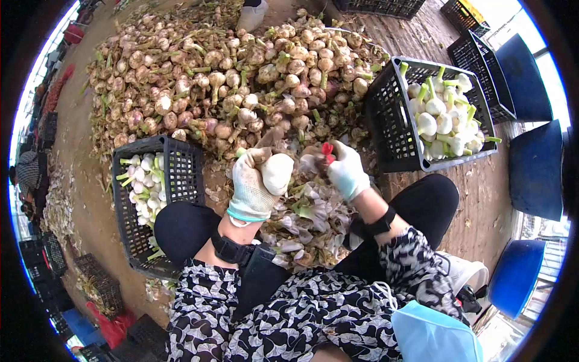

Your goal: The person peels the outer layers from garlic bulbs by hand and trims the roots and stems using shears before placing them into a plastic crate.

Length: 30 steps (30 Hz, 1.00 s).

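My left hand (250, 190), in a pale glove with a turquoise cuff, is closed around a peeled white garlic bulb (277, 174). To its right, my right hand (348, 172), gloved too, grips a small red-handled tool (327, 151); its working end is blurred and I cannot make it out. Loose garlic skins (313, 220) lie below both hands, between my knees. Beyond the hands spreads a big heap of unpeeled garlic (223, 78) with cut stems.
A black crate (202, 175) of clean white garlic stands at left, and another black crate (386, 114) of larger white bulbs at right. Blue tubs (537, 169) line the right side. A person (30, 172) sits at far left. Someone's shoe (252, 15) shows behind the heap.
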### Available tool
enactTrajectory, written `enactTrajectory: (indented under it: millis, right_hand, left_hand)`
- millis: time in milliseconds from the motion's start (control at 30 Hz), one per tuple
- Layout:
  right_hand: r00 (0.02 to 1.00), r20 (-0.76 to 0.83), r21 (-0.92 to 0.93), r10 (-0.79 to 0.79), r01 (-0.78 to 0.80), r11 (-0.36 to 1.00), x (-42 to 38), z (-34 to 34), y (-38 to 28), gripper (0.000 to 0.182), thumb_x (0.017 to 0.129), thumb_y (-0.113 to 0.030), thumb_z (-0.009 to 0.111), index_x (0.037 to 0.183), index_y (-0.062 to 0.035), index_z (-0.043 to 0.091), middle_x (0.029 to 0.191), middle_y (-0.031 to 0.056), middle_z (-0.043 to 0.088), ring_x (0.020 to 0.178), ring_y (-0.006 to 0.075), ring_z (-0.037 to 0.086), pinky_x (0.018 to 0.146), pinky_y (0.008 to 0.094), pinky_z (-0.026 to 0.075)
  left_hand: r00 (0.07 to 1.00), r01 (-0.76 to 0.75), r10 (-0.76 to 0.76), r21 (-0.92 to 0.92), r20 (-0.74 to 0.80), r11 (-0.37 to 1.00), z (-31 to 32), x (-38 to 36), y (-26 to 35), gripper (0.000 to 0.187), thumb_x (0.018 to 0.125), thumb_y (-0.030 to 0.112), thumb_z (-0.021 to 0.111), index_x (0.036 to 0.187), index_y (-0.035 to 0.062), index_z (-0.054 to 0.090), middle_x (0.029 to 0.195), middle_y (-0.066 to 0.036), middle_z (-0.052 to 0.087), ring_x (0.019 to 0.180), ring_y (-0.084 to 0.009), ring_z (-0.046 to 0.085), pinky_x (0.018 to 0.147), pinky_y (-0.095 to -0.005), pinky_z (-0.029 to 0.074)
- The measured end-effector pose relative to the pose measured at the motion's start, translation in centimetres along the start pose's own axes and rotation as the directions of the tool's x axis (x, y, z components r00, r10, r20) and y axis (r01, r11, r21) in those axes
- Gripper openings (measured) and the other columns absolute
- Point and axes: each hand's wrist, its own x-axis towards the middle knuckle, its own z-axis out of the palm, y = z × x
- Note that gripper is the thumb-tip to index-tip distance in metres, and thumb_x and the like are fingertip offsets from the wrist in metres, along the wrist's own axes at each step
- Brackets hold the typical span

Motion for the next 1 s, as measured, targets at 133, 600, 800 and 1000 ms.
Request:
enactTrajectory:
  millis: [133, 600, 800, 1000]
  right_hand:
    - [0.937, 0.278, -0.603, 0.212, -0.002, 0.798, -0.4, -2.3, -2.2, 0.03, 0.081, -0.032, 0.061, 0.087, -0.003, 0.065, 0.081, 0.023, 0.062, 0.076, 0.0394, 0.06, 0.069, 0.0458, 0.047]
    - [0.937, -0.348, 0.937, -0.025, 0.348, -0.026, -0.9, -9.6, -1.3, 0.044, 0.09, -0.038, 0.052, 0.119, -0.0054, 0.046, 0.122, 0.0135, 0.05, 0.113, 0.029, 0.05, 0.096, 0.0391, 0.046]
    - [0.93, -0.042, 0.47, 0.364, -0.303, 0.829, 7.1, -2.6, 5.8, 0.017, 0.09, -0.019, 0.05, 0.097, -0.0079, 0.061, 0.094, 0.0036, 0.064, 0.086, 0.0179, 0.059, 0.069, 0.0287, 0.047]
    - [0.902, -0.211, -0.564, 0.377, -0.428, 0.707, 14.6, 7.9, 9.6, 0.038, 0.081, -0.037, 0.061, 0.101, -0.0044, 0.058, 0.089, 0.016, 0.064, 0.086, 0.0274, 0.063, 0.074, 0.036, 0.049]
  left_hand:
    - [0.977, -0.029, 0.052, 0.117, -0.205, 0.993, 3.3, -0.7, 1.5, 0.025, 0.092, 0.028, 0.041, 0.104, 0.0149, 0.058, 0.079, -0.004, 0.066, 0.069, -0.0226, 0.066, 0.061, -0.0355, 0.055]
    - [0.901, -0.352, 0.402, 0.267, -0.162, 0.897, 3.8, 0.5, 2.1, 0.024, 0.09, 0.027, 0.056, 0.108, 0.0113, 0.057, 0.104, 0.0, 0.059, 0.092, -0.0123, 0.056, 0.081, -0.0302, 0.044]
    - [0.829, -0.334, 0.44, 0.325, -0.344, 0.885, 2.0, 0.7, 3.7, 0.03, 0.091, 0.025, 0.053, 0.116, 0.0092, 0.057, 0.1, 0.002, 0.06, 0.087, -0.011, 0.054, 0.078, -0.03, 0.045]
    - [0.831, -0.351, 0.483, 0.414, -0.275, 0.84, 1.4, -0.7, 4.3, 0.035, 0.09, 0.019, 0.05, 0.118, -0.0015, 0.053, 0.107, -0.005, 0.057, 0.094, -0.0123, 0.052, 0.082, -0.0249, 0.038]
